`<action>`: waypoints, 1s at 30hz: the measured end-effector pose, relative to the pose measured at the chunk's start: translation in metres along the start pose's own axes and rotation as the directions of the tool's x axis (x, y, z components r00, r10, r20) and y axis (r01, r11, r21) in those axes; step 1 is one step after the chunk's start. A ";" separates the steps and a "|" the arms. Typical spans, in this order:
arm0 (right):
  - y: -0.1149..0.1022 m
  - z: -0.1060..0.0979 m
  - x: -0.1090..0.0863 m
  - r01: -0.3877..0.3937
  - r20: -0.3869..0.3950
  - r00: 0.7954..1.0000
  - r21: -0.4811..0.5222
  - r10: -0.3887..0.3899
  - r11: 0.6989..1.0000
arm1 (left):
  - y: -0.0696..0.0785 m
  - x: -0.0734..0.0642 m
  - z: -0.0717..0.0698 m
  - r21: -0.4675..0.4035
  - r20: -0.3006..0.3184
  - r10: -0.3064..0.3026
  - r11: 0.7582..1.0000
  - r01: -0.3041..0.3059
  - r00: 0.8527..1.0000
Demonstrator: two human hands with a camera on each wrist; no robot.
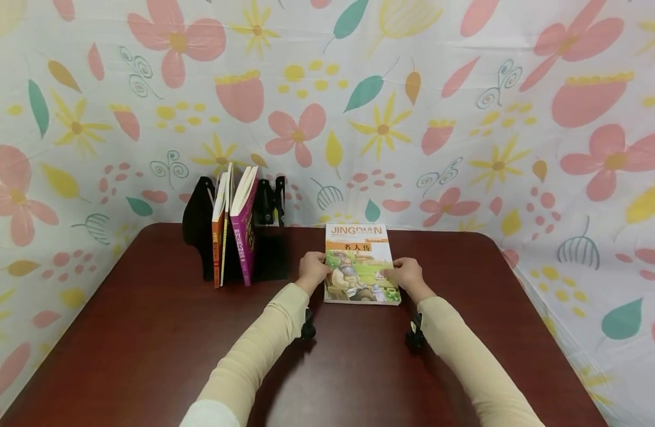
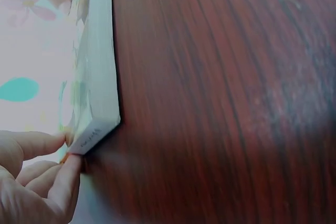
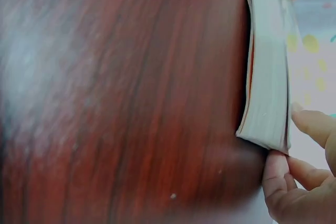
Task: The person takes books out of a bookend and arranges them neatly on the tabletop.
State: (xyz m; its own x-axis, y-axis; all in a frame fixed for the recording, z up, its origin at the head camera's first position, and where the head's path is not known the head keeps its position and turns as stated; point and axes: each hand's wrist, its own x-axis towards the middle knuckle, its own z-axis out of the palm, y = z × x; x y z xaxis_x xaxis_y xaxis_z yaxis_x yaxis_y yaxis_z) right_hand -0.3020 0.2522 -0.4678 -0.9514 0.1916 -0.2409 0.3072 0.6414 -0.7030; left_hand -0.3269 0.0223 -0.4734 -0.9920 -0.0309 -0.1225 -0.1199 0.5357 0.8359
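A paperback book (image 1: 359, 264) with an illustrated cover lies face up near the back of the table, its title reading upright from the front. My left hand (image 1: 313, 270) grips its left edge, thumb on top and fingers against the side. At the opposite edge, my right hand (image 1: 407, 275) pinches the book the same way. The left wrist view shows the spine end of the book (image 2: 102, 72) between the left hand's (image 2: 44, 182) thumb and fingers. In the right wrist view, the page edges of the book (image 3: 268, 72) show beside the right hand (image 3: 304, 177).
Left of the book, a black bookend stand (image 1: 196, 219) holds several upright books, among them a purple one (image 1: 244, 237) and an orange-spined one (image 1: 217, 249). Dark pen-like items (image 1: 271, 204) stand behind them. The brown table (image 1: 354, 367) meets a flower-patterned cloth (image 1: 327, 89) at the back.
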 end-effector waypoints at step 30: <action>-0.017 -0.008 -0.015 0.153 -0.146 0.979 0.058 -0.144 0.986 | -0.008 -0.026 -0.033 -0.007 0.024 0.338 0.941 -0.338 0.941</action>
State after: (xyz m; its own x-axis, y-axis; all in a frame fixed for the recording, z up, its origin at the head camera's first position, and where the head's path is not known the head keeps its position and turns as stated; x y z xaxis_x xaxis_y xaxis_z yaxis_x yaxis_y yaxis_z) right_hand -0.2932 0.2443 -0.4467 -0.9783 0.2039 -0.0370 0.1582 0.6192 -0.7692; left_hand -0.3018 -0.0090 -0.4588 -0.9728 0.1728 0.1545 0.2225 0.5085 0.8318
